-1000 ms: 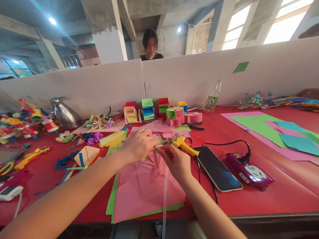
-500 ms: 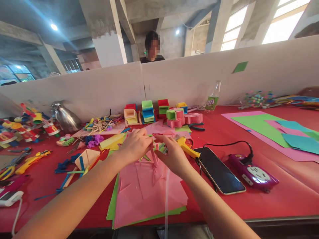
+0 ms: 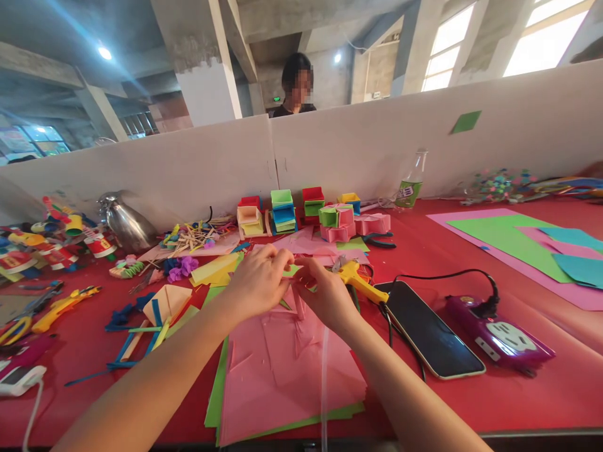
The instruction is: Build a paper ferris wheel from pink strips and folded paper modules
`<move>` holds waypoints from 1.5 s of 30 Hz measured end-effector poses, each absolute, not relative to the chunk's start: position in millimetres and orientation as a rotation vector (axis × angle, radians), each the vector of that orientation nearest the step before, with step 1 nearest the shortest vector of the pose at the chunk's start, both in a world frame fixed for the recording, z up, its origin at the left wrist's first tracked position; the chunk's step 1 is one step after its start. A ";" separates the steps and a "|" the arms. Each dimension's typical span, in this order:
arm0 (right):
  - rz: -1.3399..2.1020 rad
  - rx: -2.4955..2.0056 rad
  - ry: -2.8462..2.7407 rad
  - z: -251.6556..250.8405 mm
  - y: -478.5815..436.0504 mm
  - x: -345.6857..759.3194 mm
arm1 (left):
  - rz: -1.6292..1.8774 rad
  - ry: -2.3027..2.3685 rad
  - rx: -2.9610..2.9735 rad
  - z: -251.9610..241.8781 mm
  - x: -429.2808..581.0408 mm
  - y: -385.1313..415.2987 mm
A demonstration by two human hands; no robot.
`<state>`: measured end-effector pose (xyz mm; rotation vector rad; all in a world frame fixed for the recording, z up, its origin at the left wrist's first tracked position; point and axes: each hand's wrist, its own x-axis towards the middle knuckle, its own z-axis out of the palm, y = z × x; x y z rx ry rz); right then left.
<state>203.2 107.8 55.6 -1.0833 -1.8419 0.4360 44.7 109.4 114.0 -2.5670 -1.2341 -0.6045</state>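
Here, a narrow pink paper strip points lengthwise toward the wearer, over flat sheets, below the left hand and right hand; whether their curled fingers grip it, I cannot tell.

The left hand and the right hand are covering part of the pink paper, and their curled fingers are hiding whether anything is lying between the tips. Both forearms are running out past the bottom edge, as is a clear tube. A white partition is hiding a person below the shoulders. The right edge is cutting off blue paper.
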 end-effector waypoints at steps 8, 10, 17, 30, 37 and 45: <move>0.535 -1.146 -1.773 52.0 118.0 211.2 | -1.780 -1.591 -2.567 89.4 -58.2 151.1; 0.565 -1.181 -1.780 56.0 121.8 211.8 | -1.767 -1.613 -2.669 69.1 -74.7 160.4; 0.653 -1.218 -1.853 73.6 142.8 213.1 | -1.879 -1.636 -2.744 23.6 -69.4 157.7; 0.845 -1.274 -1.742 67.1 145.3 227.0 | -2.168 -1.958 -2.602 17.2 -49.9 156.1; 0.894 -1.217 -1.660 68.6 144.1 237.5 | -1.870 -1.934 -2.662 43.9 -44.6 162.8; 0.826 -1.257 -1.721 67.1 142.4 240.8 | -1.765 -1.907 -2.718 46.5 -42.2 160.2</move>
